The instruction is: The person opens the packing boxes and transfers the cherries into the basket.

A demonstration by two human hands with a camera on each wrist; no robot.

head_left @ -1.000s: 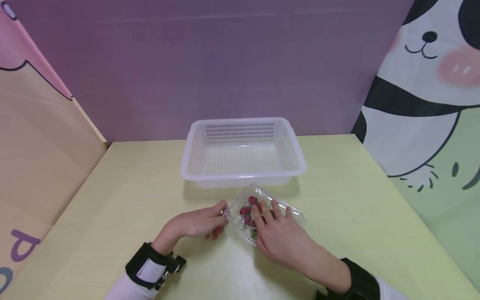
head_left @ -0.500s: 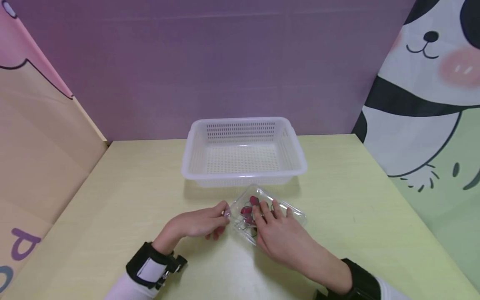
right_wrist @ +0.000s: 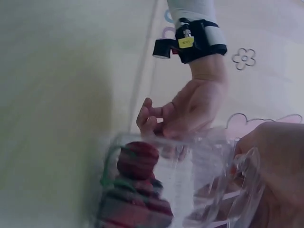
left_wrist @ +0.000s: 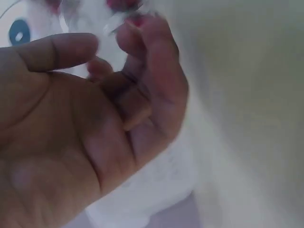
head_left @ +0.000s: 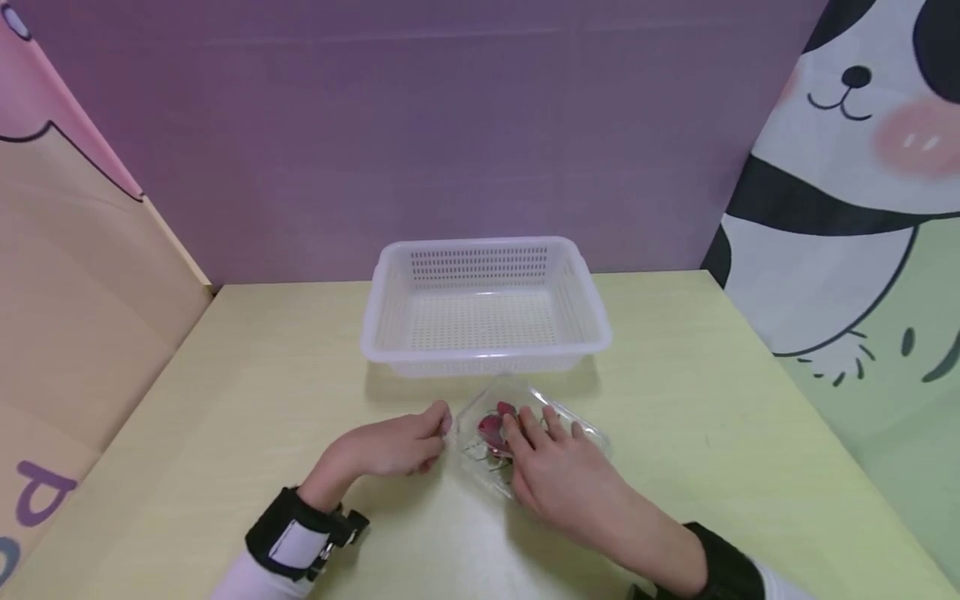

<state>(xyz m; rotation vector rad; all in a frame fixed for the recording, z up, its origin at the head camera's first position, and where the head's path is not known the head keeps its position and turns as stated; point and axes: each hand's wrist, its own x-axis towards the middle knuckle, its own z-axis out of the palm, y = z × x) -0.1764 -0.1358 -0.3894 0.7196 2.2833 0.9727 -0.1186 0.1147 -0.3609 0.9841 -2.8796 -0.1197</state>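
A clear plastic clamshell box [head_left: 581, 433] with several red fruits [head_left: 491, 427] inside lies on the yellow-green table [head_left: 712, 417], just in front of a white perforated basket [head_left: 483, 354]. My right hand [head_left: 551, 458] lies over the box lid, fingers curved across it, holding the box. My left hand [head_left: 401, 446] sits at the box's left corner with curled fingers pinching its edge. In the right wrist view the red fruits [right_wrist: 137, 159] show through the box [right_wrist: 199, 185], with the left hand [right_wrist: 194, 107] behind. In the left wrist view the left hand [left_wrist: 95, 123] curls at blurred clear plastic [left_wrist: 111, 23].
The basket holds nothing. A purple wall [head_left: 450, 125] stands behind the table. Cartoon-printed panels close in the left side [head_left: 82, 292] and the right side [head_left: 847, 208].
The box has turned slightly and its far end looks a little raised. My left fingertips have drawn back a touch at the corner. The right hand stays on the lid.
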